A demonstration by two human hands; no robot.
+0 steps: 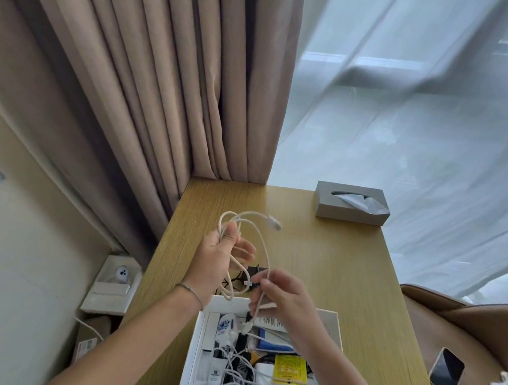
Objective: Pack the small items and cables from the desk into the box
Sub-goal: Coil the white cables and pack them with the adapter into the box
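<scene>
No wording here can be made out. Below the right hand's fingers (262, 290), a yellow packet (290, 370) in the box (196, 343) carries red print too blurred to read; lower left of it, a small white label (215, 373) shows a dark mark, also illegible.

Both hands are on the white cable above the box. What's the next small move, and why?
Probably wind one more loop: the left hand grips the white cable in coils, the right hand pinches a loose strand, and its plug end dangles free above the box.
</scene>
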